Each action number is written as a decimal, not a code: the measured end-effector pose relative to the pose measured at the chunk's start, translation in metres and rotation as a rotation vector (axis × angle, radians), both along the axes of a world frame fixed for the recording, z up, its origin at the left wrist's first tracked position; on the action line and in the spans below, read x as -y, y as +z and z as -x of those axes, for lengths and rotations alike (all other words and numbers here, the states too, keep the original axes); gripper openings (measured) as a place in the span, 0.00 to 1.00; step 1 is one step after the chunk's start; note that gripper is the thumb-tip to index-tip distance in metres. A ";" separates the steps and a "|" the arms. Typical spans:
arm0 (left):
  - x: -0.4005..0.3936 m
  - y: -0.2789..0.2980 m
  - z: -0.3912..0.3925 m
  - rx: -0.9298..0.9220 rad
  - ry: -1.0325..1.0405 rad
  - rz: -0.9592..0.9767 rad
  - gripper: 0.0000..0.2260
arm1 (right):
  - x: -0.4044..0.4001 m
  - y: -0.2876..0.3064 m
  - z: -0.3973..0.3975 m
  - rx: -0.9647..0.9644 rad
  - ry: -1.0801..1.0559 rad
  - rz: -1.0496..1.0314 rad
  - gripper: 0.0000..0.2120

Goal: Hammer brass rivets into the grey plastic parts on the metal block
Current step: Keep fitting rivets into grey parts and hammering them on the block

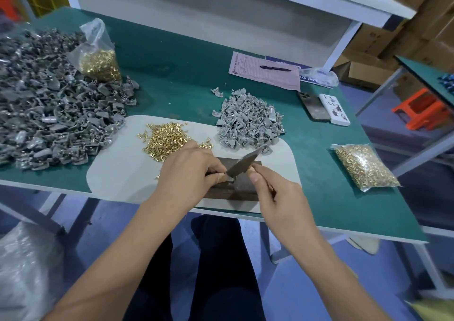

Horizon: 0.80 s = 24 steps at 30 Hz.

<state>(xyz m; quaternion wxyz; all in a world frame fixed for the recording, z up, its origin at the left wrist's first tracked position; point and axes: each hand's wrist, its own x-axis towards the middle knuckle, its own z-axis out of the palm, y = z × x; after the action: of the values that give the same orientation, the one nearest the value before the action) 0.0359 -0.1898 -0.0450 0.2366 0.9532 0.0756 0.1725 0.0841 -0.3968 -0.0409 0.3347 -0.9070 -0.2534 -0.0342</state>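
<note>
The left hand (189,173) pinches a grey plastic part (229,178) steady on the metal block (235,190), just beneath the hammer (245,162) gripped by the right hand (275,193), poised for striking the rivet.

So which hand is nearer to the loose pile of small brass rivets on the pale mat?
Left. The left hand lies right beside the loose brass rivets; the right hand is farther right.
</note>
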 end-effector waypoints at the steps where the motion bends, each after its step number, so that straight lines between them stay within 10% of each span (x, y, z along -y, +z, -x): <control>1: -0.001 0.000 0.000 -0.007 -0.005 -0.008 0.05 | 0.000 0.001 -0.001 0.024 0.005 0.043 0.16; 24: -0.002 0.004 0.001 -0.022 -0.023 -0.026 0.08 | 0.000 0.002 0.003 0.007 -0.015 0.041 0.16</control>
<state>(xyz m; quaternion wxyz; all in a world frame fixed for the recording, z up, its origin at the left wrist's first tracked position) 0.0350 -0.1877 -0.0410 0.2251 0.9589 0.0649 0.1601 0.0807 -0.3966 -0.0389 0.3151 -0.9154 -0.2481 -0.0346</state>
